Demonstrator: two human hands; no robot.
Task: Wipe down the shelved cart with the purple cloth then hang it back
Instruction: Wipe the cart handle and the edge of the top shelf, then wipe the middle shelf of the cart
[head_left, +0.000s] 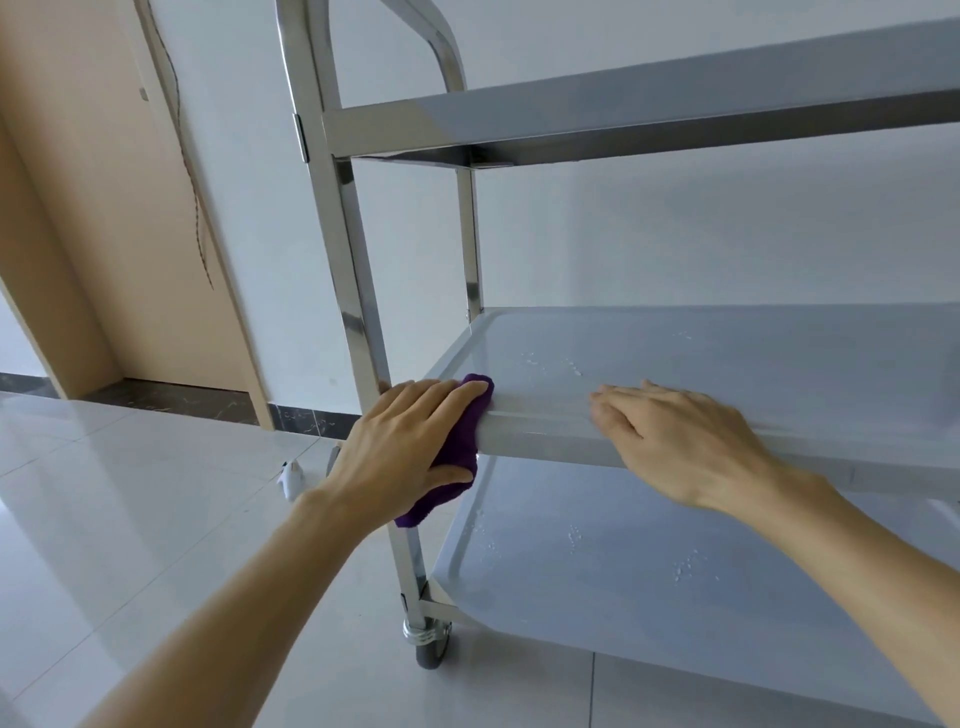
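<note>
Your left hand (410, 441) and right hand (675, 441) are both bare: no gloves, rings, watch or wristbands. Both forearms are uncovered up to the frame edge, no sleeve or cuff in view. Nails are short and unpainted where visible. Right hand's edges are slightly blurred.

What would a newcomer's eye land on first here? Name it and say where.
The crumpled purple cloth stands out, gripped by the left hand over the front left corner of the shiny steel cart's middle shelf. The right hand rests flat on that shelf's front edge, with water droplets just behind.
</note>
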